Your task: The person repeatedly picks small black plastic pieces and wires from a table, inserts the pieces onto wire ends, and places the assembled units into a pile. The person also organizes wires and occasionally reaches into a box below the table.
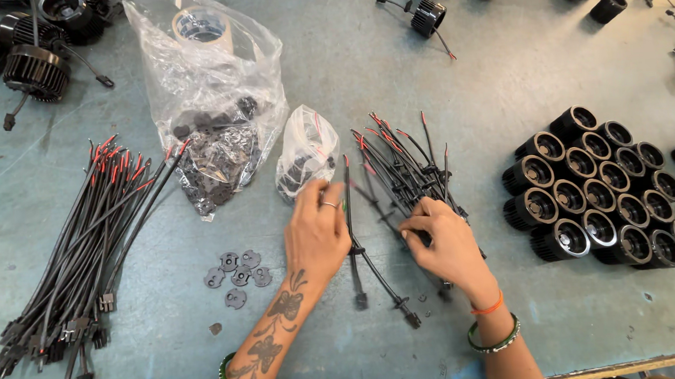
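A worn teal-green worktable (393,69) carries bundled black red-tipped wires (84,252), clear plastic bags (215,95) (parts inside) and loose flat black washers (237,270). Ribbed black cylindrical housings (599,189) stand clustered at its right.

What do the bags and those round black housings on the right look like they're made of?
The bags look like thin clear plastic film: see-through, crinkled, glossy. The round housings look like black finned metal, perhaps cast aluminium, matte with shiny rims; moulded plastic can't be ruled out.
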### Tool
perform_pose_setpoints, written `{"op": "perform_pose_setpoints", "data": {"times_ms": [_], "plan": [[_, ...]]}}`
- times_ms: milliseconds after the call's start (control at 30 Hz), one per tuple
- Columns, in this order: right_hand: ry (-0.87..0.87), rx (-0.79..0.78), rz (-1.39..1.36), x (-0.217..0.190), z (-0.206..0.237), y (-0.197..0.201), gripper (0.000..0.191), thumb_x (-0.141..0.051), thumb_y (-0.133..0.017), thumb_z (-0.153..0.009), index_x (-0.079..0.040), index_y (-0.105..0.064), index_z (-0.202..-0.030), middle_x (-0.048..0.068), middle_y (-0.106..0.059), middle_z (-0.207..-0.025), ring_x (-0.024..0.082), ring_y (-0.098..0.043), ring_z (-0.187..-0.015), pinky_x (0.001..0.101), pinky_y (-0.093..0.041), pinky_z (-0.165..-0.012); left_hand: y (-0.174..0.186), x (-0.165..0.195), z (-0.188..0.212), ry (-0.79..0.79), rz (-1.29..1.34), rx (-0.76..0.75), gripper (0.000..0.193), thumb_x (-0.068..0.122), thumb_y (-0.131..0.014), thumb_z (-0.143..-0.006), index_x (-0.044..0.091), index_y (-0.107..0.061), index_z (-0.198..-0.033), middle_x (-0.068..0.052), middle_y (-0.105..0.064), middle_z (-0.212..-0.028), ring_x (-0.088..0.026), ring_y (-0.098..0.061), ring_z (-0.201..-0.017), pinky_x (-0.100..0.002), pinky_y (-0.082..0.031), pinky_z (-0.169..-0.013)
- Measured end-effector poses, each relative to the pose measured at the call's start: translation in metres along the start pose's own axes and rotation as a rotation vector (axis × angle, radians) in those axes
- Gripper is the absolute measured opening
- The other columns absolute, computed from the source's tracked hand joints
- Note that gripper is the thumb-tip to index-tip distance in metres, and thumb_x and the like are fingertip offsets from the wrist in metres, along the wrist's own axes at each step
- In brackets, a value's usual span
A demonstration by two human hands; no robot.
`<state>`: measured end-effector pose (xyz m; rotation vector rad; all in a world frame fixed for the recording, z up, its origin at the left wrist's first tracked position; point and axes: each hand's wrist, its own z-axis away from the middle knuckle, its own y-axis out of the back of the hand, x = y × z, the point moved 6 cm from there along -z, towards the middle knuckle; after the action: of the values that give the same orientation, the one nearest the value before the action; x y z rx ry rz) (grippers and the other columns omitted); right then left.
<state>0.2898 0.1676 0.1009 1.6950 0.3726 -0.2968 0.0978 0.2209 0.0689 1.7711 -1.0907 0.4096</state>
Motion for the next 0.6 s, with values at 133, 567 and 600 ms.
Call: {"op": "perform_pose_setpoints", "data": {"times_ms": [133, 567, 600], "plan": [[-0.008, 0.011, -0.086, 0.003, -0.001, 0.004, 0.014, -0.010, -0.072, -0.078, -0.009, -0.080, -0.089, 0.007, -0.063, -0.090, 0.025, -0.062, -0.081, 0.0370, -0.052, -0.070, -0.016, 0.023, 0.010, -0.238, 0.084, -0.250, 0.044, -0.003, -0.066, -0.075, 0.008, -0.071, -0.117, -0.008, -0.061, -0.126, -0.029, -0.057, -0.125, -0.040, -0.055, -0.095], [-0.205, 0.040, -0.246, 0.020, -0.002, 0.006, 0.016, -0.002, -0.070, -0.087, -0.004, -0.075, -0.102, 0.005, -0.073, -0.074, 0.010, -0.056, -0.056, 0.0273, -0.047, -0.055, -0.039, 0.046, 0.030, -0.444, 0.025, -0.430, 0.033, 0.009, -0.066, -0.080, 0.007, -0.069, -0.113, -0.012, -0.059, -0.121, -0.031, -0.049, -0.130, -0.063, -0.026, -0.120], [-0.206, 0.037, -0.244, 0.022, -0.002, 0.006, 0.016, -0.002, -0.069, -0.088, -0.004, -0.075, -0.102, 0.005, -0.074, -0.075, 0.009, -0.055, -0.057, 0.0269, -0.046, -0.055, -0.037, 0.044, 0.029, -0.437, 0.037, -0.421, 0.029, 0.009, -0.066, -0.081, 0.007, -0.069, -0.110, -0.012, -0.059, -0.120, -0.031, -0.050, -0.129, -0.063, -0.026, -0.120]]}}
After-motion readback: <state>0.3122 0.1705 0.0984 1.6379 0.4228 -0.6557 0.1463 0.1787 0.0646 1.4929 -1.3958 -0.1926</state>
